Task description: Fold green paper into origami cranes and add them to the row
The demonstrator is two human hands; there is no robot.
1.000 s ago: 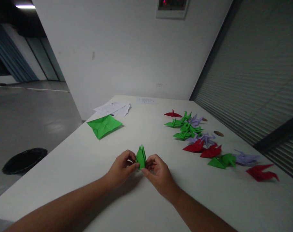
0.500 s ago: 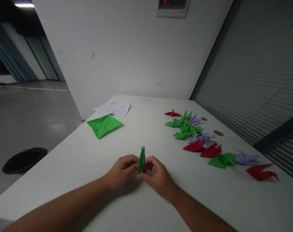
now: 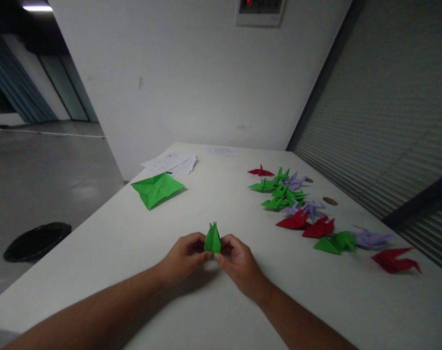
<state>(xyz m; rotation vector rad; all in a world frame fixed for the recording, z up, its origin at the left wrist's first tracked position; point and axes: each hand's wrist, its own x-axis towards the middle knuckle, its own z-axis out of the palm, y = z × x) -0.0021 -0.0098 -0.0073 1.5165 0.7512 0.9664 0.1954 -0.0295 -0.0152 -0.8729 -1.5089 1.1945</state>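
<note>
A small folded green origami paper (image 3: 212,240) stands upright between my hands, its narrow points facing up. My left hand (image 3: 184,256) pinches its lower left side, thumb in front and fingers behind. On the lower right side, my right hand (image 3: 238,262) grips it in the same way, the thumb near the bottom edge. Both hands are just above the white table (image 3: 221,311). The fingertips behind the paper are partly hidden.
Several folded cranes lie on the right, among them a red crane (image 3: 394,260), a green crane (image 3: 337,242) and a purple crane (image 3: 372,238). A creased green sheet (image 3: 157,188) lies at left, near printed papers (image 3: 173,161). A black-lined bin (image 3: 36,241) stands beside the table.
The green origami paper has turned from nearly edge-on to showing a broader face. Both thumbs now press at its lower front. The hands have otherwise barely shifted.
</note>
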